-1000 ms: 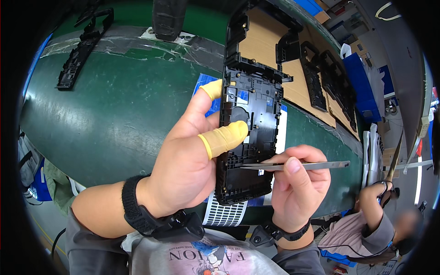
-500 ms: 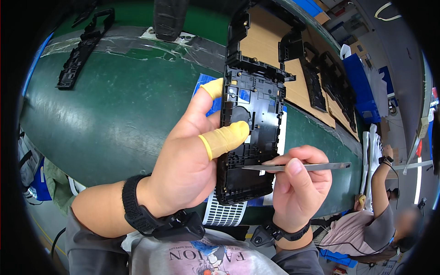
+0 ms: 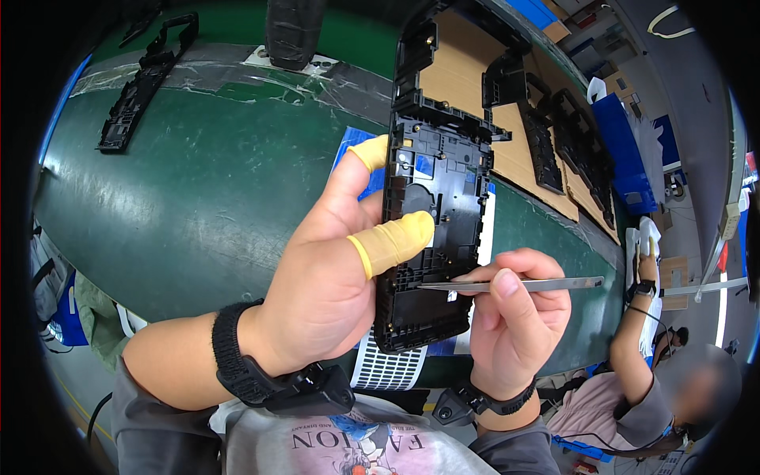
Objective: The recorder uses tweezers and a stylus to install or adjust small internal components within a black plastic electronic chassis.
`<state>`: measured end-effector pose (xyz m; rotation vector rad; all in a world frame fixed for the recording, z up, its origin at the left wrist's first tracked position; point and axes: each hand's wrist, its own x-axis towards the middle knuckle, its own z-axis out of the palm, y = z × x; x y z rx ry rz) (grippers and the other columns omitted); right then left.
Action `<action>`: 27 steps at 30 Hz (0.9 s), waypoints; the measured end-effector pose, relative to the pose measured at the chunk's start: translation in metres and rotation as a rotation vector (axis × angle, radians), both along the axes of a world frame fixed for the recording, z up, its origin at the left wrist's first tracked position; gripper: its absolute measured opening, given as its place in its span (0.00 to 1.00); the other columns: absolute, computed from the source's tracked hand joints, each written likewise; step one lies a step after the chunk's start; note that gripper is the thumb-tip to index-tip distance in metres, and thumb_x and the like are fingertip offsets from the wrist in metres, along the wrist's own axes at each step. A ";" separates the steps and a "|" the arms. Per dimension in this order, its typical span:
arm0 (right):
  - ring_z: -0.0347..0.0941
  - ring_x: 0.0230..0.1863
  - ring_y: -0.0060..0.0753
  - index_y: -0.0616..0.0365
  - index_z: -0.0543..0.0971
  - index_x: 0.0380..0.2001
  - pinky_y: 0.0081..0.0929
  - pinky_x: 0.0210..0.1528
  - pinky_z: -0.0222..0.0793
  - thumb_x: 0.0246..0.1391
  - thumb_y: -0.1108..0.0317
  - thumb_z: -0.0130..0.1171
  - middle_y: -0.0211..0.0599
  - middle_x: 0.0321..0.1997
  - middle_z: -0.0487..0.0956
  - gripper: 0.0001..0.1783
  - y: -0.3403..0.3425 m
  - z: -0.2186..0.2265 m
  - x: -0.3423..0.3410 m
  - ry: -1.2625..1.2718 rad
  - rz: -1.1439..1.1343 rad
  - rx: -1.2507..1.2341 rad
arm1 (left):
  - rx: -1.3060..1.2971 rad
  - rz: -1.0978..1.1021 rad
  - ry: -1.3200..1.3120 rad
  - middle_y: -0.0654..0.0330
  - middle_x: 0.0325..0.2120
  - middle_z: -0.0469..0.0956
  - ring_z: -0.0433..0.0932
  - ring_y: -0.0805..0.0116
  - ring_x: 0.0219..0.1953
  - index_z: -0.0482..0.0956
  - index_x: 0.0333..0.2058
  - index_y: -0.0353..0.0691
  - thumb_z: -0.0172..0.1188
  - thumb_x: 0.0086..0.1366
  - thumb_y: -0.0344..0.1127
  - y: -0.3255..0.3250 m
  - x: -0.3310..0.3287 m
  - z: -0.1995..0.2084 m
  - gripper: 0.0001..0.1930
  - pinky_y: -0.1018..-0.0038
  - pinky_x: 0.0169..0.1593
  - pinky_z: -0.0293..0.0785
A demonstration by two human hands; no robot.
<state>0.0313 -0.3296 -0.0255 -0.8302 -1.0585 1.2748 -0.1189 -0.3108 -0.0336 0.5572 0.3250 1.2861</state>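
Note:
My left hand (image 3: 324,245), with yellow finger cots on thumb and a finger, grips a black plastic frame (image 3: 455,233) by its left side. The thumb lies across its inner face. In my right hand (image 3: 522,317) is a pair of metal tweezers (image 3: 546,284), pinched between thumb and fingers. Its tip points left and reaches the lower part of the frame; whether it holds anything small there is too fine to tell. Below the frame, a white sheet with rows of small black stickers (image 3: 388,362) shows partly.
More black frames (image 3: 582,150) rest on cardboard (image 3: 518,146) at the right. Another black part (image 3: 134,103) lies at the far left of the green table (image 3: 206,198). A blue bin (image 3: 625,150) stands at the right edge. Beyond it, a co-worker's arm (image 3: 633,332) reaches upward.
The tweezers and my right hand have shifted very slightly upward; my left hand still grips the frame. At the right, the co-worker's arm has moved, its hand now at white wrapping.

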 end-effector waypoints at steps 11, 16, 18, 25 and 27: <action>0.69 0.23 0.21 0.67 0.70 0.31 0.13 0.24 0.63 0.44 0.79 0.52 0.42 0.25 0.75 0.08 -0.001 0.002 0.002 -0.031 -0.016 0.043 | 0.123 0.010 0.134 0.56 0.49 0.58 0.63 0.64 0.49 0.39 0.56 0.42 0.49 0.40 0.14 -0.001 0.003 -0.004 0.44 0.71 0.50 0.61; 0.64 0.17 0.18 0.67 0.70 0.31 0.11 0.20 0.60 0.44 0.78 0.52 0.46 0.24 0.75 0.08 0.007 0.000 0.010 0.013 0.007 0.017 | 0.123 0.011 0.164 0.56 0.49 0.57 0.63 0.65 0.50 0.38 0.57 0.42 0.46 0.38 0.13 0.002 0.000 -0.004 0.45 0.71 0.49 0.62; 0.57 0.11 0.16 0.67 0.70 0.32 0.11 0.15 0.54 0.45 0.75 0.49 0.51 0.23 0.74 0.09 0.019 0.002 0.023 0.137 -0.009 0.003 | 0.121 0.008 0.157 0.56 0.49 0.58 0.63 0.65 0.50 0.38 0.57 0.43 0.45 0.37 0.13 0.003 0.000 -0.003 0.45 0.71 0.49 0.62; 0.57 0.13 0.20 0.66 0.70 0.34 0.13 0.14 0.51 0.49 0.71 0.43 0.53 0.26 0.74 0.11 0.043 0.008 0.066 0.492 -0.032 -0.019 | 0.055 -0.063 0.039 0.54 0.49 0.58 0.62 0.60 0.50 0.43 0.56 0.45 0.52 0.45 0.24 0.004 -0.001 0.008 0.40 0.64 0.51 0.61; 0.57 0.13 0.20 0.66 0.70 0.34 0.13 0.14 0.51 0.50 0.71 0.43 0.52 0.26 0.74 0.11 0.043 0.007 0.066 0.504 -0.039 -0.014 | 0.001 -0.085 -0.008 0.53 0.49 0.58 0.62 0.58 0.50 0.44 0.55 0.46 0.53 0.48 0.29 0.003 -0.001 0.009 0.37 0.61 0.51 0.60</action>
